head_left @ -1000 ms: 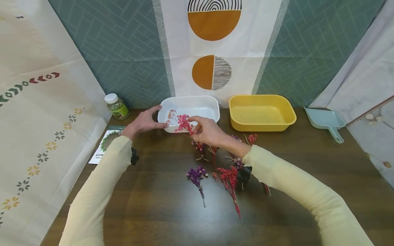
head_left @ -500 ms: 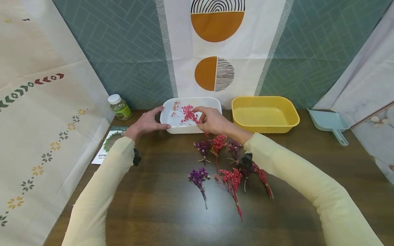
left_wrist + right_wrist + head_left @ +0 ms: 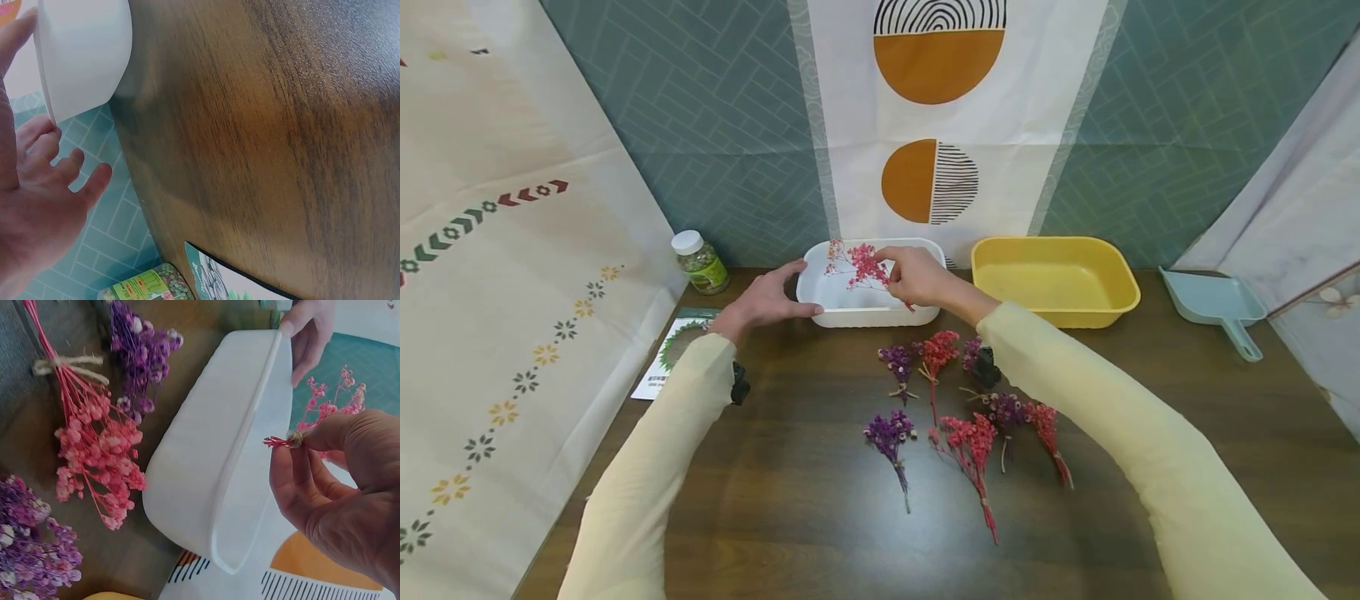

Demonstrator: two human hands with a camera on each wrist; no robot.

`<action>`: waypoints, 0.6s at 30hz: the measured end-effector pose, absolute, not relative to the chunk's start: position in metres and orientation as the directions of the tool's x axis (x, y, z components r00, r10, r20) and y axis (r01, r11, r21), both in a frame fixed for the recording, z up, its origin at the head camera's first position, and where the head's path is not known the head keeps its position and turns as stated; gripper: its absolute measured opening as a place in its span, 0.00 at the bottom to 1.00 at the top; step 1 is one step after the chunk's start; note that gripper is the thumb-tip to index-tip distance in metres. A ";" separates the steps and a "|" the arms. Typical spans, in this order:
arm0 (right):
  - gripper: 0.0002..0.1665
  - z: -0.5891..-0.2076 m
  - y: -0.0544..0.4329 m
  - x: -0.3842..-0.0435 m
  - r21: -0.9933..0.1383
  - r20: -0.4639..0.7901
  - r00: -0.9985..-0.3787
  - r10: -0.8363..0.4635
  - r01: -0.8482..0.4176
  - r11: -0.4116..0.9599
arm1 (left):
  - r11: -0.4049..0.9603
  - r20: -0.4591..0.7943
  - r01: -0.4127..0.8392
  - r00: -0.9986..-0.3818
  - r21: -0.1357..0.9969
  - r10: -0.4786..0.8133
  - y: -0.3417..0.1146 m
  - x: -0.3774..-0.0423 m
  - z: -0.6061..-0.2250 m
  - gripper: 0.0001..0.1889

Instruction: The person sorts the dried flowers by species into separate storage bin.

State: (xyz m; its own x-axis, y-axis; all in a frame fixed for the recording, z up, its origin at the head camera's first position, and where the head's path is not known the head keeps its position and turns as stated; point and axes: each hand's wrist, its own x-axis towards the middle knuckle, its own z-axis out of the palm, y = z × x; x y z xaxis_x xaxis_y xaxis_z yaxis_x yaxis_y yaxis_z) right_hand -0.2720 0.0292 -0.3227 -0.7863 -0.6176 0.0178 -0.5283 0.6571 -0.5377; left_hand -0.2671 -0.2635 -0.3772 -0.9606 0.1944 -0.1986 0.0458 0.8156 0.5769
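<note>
My right hand (image 3: 919, 277) pinches a bunch of pink dried flowers (image 3: 863, 265) over the white tub (image 3: 872, 317). In the right wrist view, the thumb and fingers hold its stems by the twine tie (image 3: 295, 439), and the blossoms point away towards the tub's left end. My left hand (image 3: 766, 302) holds the tub's left end, thumb at the near corner and a fingertip at the far one. Its other fingers hang off the rim in the left wrist view. Nearer on the table lie pink bunches (image 3: 972, 446) and purple bunches (image 3: 889, 435) of dried flowers.
A yellow tub (image 3: 1052, 279) stands right of the white one, with a pale blue dustpan (image 3: 1213, 300) beyond it. At the left are a white-capped jar (image 3: 702, 263) and a printed packet (image 3: 662, 362). A patterned cloth (image 3: 730, 125) rises behind the tubs.
The right hand has carried the pink bunch farther back and over the white tub, from its near edge. The left hand stays at the tub's left end. The head view has shifted slightly.
</note>
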 end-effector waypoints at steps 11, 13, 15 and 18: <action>0.30 -0.332 0.017 -0.289 -0.458 -0.006 -0.778 -0.628 -0.556 0.694 | 0.817 -0.198 0.045 -0.961 0.574 0.192 -0.266 -0.266 -0.378 0.54; 0.30 -0.335 0.016 -0.291 -0.452 -0.021 -0.778 -0.628 -0.553 0.700 | 0.817 -0.198 0.041 -0.962 0.576 0.188 -0.265 -0.266 -0.378 0.54; 0.31 -0.337 0.016 -0.293 -0.444 -0.044 -0.782 -0.621 -0.541 0.714 | 0.817 -0.195 0.046 -0.962 0.575 0.191 -0.265 -0.266 -0.377 0.54; 0.32 -0.341 0.014 -0.295 -0.435 -0.083 -0.792 -0.605 -0.517 0.737 | 0.814 -0.189 0.050 -0.963 0.578 0.194 -0.264 -0.267 -0.378 0.54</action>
